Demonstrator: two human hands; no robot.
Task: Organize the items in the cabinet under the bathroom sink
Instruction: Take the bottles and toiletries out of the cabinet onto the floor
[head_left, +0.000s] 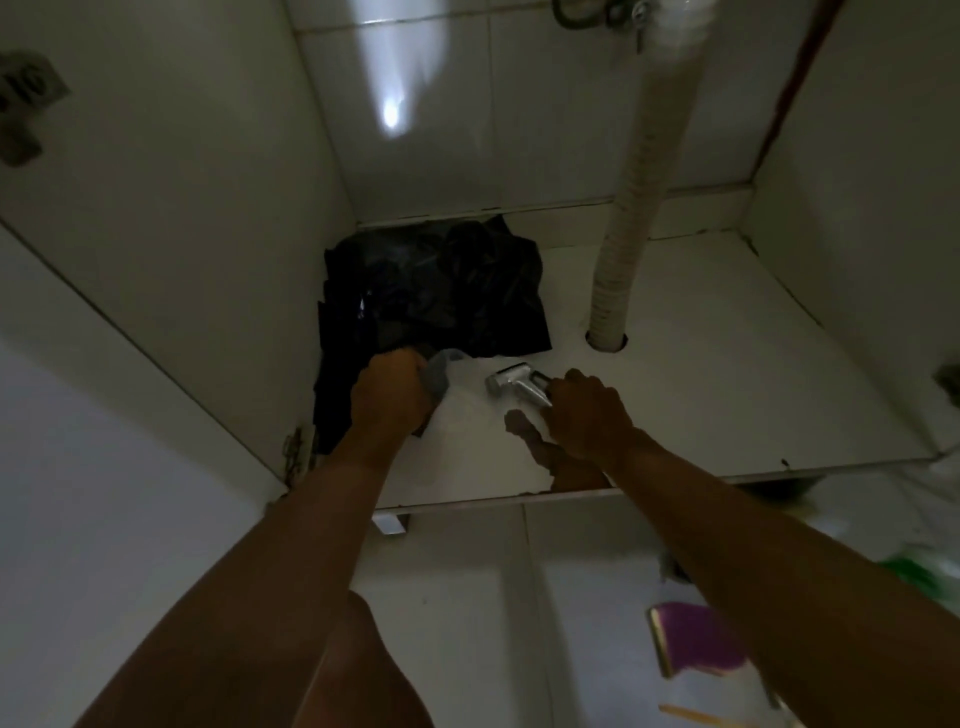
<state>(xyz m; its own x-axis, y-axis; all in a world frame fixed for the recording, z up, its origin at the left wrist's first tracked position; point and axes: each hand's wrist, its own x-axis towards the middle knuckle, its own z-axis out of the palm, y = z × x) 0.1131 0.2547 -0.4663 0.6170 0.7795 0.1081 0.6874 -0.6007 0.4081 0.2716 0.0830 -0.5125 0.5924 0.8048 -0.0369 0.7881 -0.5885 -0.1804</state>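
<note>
Bare knee (363, 654) and both forearms fill the foreground, reaching into the cabinet. Left hand (387, 395) is curled round a grey cloth (439, 376) at the near edge of the black plastic bags (436, 291). Right hand (587, 410) grips the handle end of a chrome sprayer head (519, 387). The sprayer lies on the cabinet floor (727, 389) between the hands, its long axis running from the right fingers toward the left hand. It is plainly the right hand's to place. A corrugated drain hose (628, 234) stands beyond the right hand. The sprayer's handle is hidden in the grip, and dim light hides what the bags hold.
</note>
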